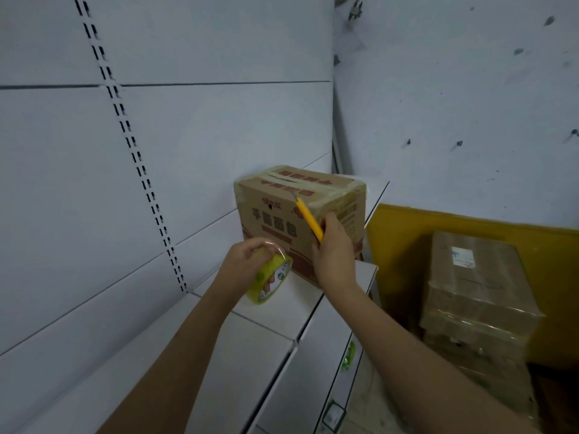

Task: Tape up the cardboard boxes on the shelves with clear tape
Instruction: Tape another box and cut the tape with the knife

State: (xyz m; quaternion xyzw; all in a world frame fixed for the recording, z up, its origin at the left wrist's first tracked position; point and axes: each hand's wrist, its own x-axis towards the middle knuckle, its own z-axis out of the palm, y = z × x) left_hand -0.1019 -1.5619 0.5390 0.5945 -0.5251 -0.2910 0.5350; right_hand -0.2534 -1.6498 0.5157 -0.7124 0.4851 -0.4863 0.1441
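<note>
A brown cardboard box [275,214] with red print stands on the white shelf [282,311], with strips of tape across its top. My left hand [247,261] grips a roll of clear yellowish tape [272,281] just in front of the box's lower left corner. My right hand [333,252] holds a yellow utility knife [308,219] against the box's front face. The blade tip points up at the tape near the top front edge.
The white slotted back panel [134,151] rises behind the shelf. A stack of plastic-wrapped cardboard boxes [479,296] stands on the floor to the right, before a yellow wall band [407,233]. A lower shelf edge [341,386] shows below.
</note>
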